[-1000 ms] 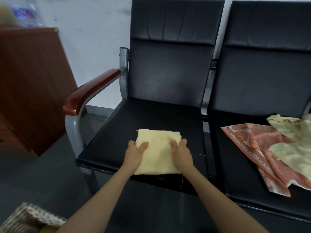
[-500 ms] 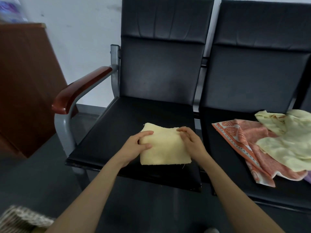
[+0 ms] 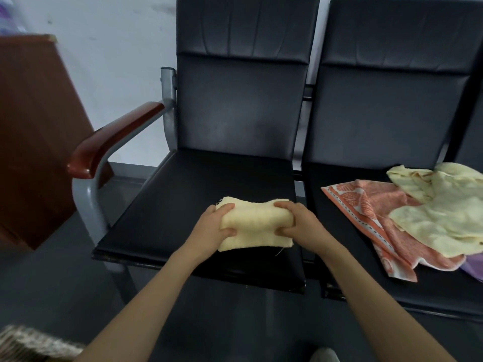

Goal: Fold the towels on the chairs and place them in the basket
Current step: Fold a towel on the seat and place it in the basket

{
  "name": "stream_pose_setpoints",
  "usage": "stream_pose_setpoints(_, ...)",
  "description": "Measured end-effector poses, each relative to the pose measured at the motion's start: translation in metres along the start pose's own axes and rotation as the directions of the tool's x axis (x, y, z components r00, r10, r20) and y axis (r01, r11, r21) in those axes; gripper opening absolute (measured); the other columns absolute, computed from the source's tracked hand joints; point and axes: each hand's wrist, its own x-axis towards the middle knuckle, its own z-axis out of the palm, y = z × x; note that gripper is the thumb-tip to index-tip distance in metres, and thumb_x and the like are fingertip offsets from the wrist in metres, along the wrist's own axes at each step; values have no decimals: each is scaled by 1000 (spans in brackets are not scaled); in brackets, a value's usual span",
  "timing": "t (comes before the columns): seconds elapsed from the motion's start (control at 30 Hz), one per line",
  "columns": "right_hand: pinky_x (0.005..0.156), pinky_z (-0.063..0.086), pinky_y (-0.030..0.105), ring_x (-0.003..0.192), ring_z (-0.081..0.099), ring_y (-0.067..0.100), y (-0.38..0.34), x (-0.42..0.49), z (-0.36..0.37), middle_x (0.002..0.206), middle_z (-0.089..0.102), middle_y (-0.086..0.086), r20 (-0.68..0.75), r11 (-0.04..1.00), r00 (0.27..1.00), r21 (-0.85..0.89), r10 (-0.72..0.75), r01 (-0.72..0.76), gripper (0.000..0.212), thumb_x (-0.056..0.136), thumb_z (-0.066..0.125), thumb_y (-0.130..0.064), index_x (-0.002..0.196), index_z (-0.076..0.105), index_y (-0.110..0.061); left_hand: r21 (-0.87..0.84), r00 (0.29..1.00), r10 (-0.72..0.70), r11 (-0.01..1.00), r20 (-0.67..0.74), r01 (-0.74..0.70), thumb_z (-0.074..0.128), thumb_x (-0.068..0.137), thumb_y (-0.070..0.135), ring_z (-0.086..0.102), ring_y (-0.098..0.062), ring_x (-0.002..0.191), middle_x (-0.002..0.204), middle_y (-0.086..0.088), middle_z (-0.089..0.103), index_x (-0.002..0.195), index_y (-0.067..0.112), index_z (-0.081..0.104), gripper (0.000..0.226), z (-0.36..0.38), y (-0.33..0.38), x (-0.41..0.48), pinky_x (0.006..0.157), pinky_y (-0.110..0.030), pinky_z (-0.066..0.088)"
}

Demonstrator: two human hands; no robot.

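A folded pale yellow towel [image 3: 254, 226] lies near the front of the left black chair seat [image 3: 188, 194]. My left hand [image 3: 211, 227] grips its left side, thumb under the front, fingers over the top. My right hand [image 3: 300, 223] grips its right side the same way. On the right chair seat [image 3: 347, 244] lies an unfolded orange patterned towel [image 3: 376, 212], with a crumpled pale yellow towel [image 3: 441, 215] on top of it. A woven basket [image 3: 31, 346] shows at the bottom left corner, on the floor.
A wooden armrest [image 3: 112, 137] on a grey metal frame borders the left chair. A brown wooden cabinet [image 3: 34, 131] stands to the left. A purple cloth [image 3: 473, 267] peeks out at the right edge. Dark floor lies in front of the chairs.
Both hands went from pressing flat on the folded yellow towel to gripping its two sides, and the towel now bunches up between them. The view has shifted slightly.
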Motion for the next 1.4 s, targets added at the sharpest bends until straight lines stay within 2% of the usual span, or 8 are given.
stream_pose_setpoints(0.27,82,40,19,100,50,15,1,3,7,110,51,1,-271,984,951,-138,-146,112,46,85,66,-9,128,54,-20,268,941,220,952,-256,-150,65,87,24,37,-8,98,103,6,41,134,20,49,49,3,8,-5,82,-19,33)
stream_pose_setpoints(0.43,87,46,29,102,51,16,1,2,6,111,51,1,-244,977,953,-162,-177,140,45,85,64,-9,127,53,-21,289,927,209,950,-312,-117,70,81,28,44,-10,91,96,4,51,111,17,58,34,1,10,-6,72,-22,35)
stream_pose_setpoints(0.67,88,49,33,108,52,13,1,1,5,118,54,-5,-156,991,983,-104,-101,86,43,85,65,-10,123,50,-24,333,937,201,938,-287,-100,75,73,33,38,-10,95,104,6,35,91,11,61,32,-6,3,-4,66,-25,39)
stream_pose_setpoints(0.9,72,44,18,98,55,10,4,-3,-8,107,54,-3,-72,975,997,218,-30,45,28,77,76,-20,100,61,-24,-291,996,-50,956,-72,27,72,76,14,58,-11,85,95,2,59,96,23,52,30,-19,1,-7,64,-23,48)
stream_pose_setpoints(1.07,79,55,37,107,61,23,1,-5,2,117,61,4,16,670,995,738,102,-80,31,85,65,-15,115,56,-19,-645,988,-149,752,32,135,53,93,13,53,-13,103,113,4,51,120,23,31,36,-11,7,-4,80,-26,50)
stream_pose_setpoints(1.13,82,51,35,107,58,19,-3,-1,14,118,59,-1,-29,623,979,775,203,-107,30,90,59,-22,119,52,-27,-632,990,-142,769,-25,94,45,97,11,49,-9,102,115,4,46,120,24,18,38,-2,11,-3,80,-23,47)
stream_pose_setpoints(1.23,77,49,28,101,53,9,-9,4,25,118,51,-2,-161,744,957,665,240,-75,25,96,49,-30,120,42,-25,-512,980,-109,859,-168,8,38,99,9,46,-5,95,113,0,39,114,22,14,31,7,12,0,75,-16,42)
stream_pose_setpoints(1.4,57,59,35,96,54,16,-7,5,26,112,41,-10,-223,825,969,564,104,41,38,98,48,-26,132,31,-30,-351,981,17,933,-192,-84,40,99,11,42,-1,95,112,1,40,101,27,40,17,5,-3,2,78,-18,35)
